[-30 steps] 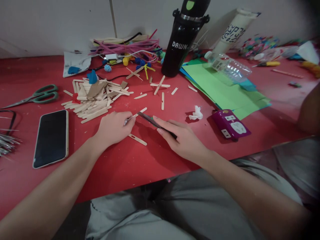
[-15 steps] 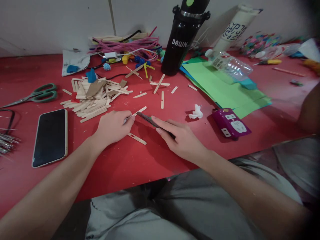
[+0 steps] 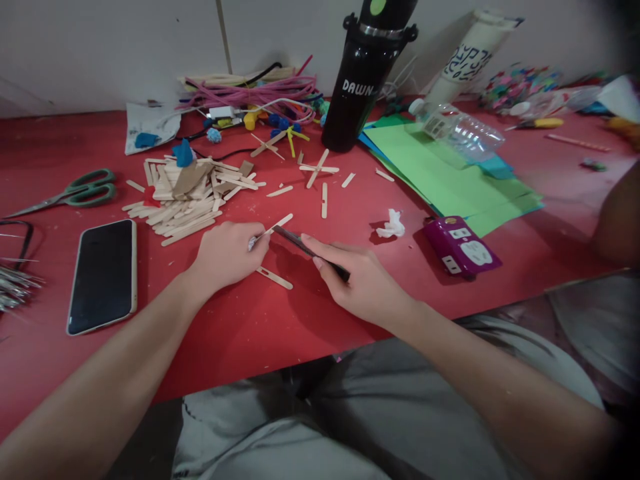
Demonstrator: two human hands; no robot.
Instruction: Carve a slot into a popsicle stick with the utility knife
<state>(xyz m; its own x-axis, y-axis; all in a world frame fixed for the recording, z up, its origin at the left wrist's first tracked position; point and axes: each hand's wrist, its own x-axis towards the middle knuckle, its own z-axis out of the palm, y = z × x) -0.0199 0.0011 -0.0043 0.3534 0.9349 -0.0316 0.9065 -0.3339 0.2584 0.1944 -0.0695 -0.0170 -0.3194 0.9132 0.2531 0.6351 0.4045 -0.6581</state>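
My left hand [image 3: 231, 252] is closed on a wooden craft stick [image 3: 282, 223], whose pale end sticks out past the fingers. A small whitish bit shows at the fingertips, too hidden to name. In my right hand [image 3: 357, 277] is a slim dark tool [image 3: 295, 241], straight and narrow; its exact kind is unclear. The tool's tip meets the stick close to my left fingers. Just below lies another craft stick with a slot cut in it [image 3: 276, 277]. Farther off are a notched stick [image 3: 325, 200] and crossed sticks [image 3: 319, 169].
A heap of craft sticks [image 3: 187, 200], green-handled scissors [image 3: 90, 188] and a phone [image 3: 103, 277] lie leftward. A black bottle [image 3: 345, 100] stands at the back. To the right are green paper sheets [image 3: 425, 160], crumpled tissue [image 3: 391, 225] and a purple power adapter [image 3: 460, 247].
Both hands keep nearly the same place and grip. The dark tool has shifted very slightly left along the stick; the view has moved a little.
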